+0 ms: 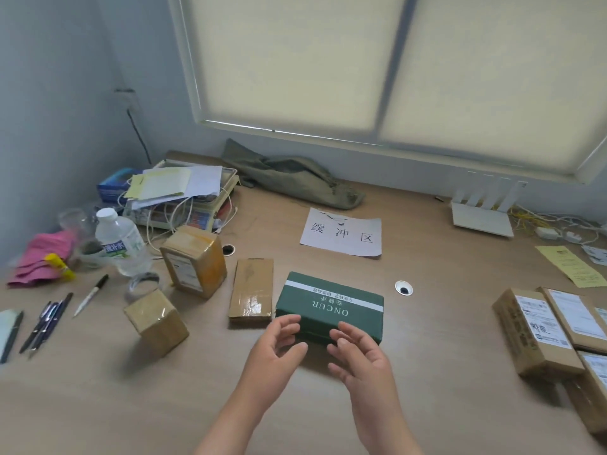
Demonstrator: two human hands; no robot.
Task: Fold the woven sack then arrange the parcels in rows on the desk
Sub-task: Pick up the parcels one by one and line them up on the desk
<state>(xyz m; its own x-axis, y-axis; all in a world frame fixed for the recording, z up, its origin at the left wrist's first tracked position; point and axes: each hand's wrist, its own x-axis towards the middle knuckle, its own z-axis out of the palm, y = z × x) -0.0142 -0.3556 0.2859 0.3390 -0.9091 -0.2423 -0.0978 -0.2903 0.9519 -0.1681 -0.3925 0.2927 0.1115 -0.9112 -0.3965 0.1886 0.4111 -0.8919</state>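
A green box marked ONCUR [328, 303] lies flat on the wooden desk [131, 405]. My left hand [276, 353] and my right hand [361, 359] hover at its near edge, fingers apart, holding nothing. Left of it lies a flat brown parcel [251, 289]. Further left a taller taped parcel [193, 261] stands upright, and a small cube parcel [156, 321] sits in front of it. Several labelled parcels [538, 330] are grouped at the right edge. The olive woven sack [292, 175] lies crumpled at the back under the window.
A paper sign [341, 233] lies behind the green box. A water bottle [120, 241], tape roll [143, 284], pens [49, 323], pink cloth [42, 257] and a scale under papers [177, 195] crowd the left. A white router [483, 211] with cables sits back right.
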